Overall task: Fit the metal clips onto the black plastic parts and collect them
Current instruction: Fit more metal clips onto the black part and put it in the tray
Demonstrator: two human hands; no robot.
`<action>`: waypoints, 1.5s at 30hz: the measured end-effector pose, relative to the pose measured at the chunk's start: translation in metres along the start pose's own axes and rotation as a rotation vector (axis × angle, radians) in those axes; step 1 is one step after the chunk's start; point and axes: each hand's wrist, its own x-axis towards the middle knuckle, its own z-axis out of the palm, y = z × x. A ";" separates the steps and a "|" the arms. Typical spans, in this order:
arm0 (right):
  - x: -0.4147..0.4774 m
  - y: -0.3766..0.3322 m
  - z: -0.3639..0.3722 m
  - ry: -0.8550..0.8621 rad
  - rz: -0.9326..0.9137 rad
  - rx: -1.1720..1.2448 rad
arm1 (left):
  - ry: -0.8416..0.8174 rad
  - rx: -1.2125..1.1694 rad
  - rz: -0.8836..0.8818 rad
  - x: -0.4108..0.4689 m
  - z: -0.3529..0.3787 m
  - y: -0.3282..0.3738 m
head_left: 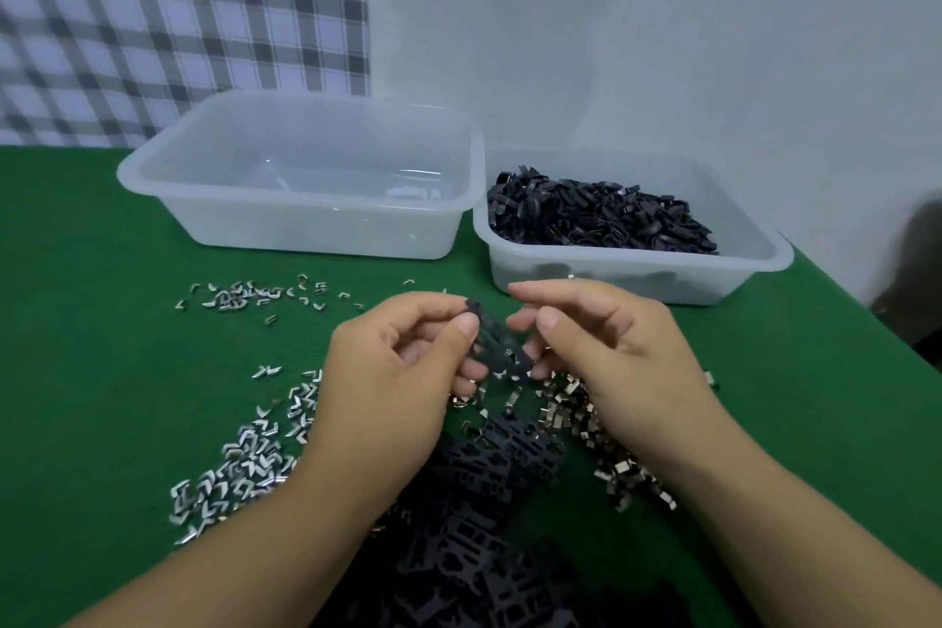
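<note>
The part is blurred, and fingers of both hands hide its lower end. The left hand pinches its upper half between thumb and forefinger, above the bench. The right hand curls just beside it; whether it grips the part or anything else I cannot tell. The part is a flat black strip with cut-outs, tilted. Silver clips lie scattered below.

Left hand, right hand close together, fingers curled inward
</note>
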 end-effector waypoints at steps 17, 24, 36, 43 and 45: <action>0.010 -0.009 -0.026 0.156 -0.074 -0.270 | 0.090 -0.080 -0.028 0.004 -0.003 -0.002; 0.008 -0.006 -0.010 -0.235 -0.071 -0.860 | 0.107 -0.073 -0.010 0.004 -0.003 -0.002; 0.014 0.004 0.003 -0.292 -0.156 -0.956 | 0.091 -0.065 -0.020 0.003 -0.002 0.001; 0.002 0.006 -0.009 -0.033 -0.086 -0.599 | 0.064 0.015 -0.011 0.001 -0.003 -0.001; 0.002 0.007 -0.010 0.053 -0.084 -0.479 | 0.045 0.087 0.021 0.000 -0.002 -0.002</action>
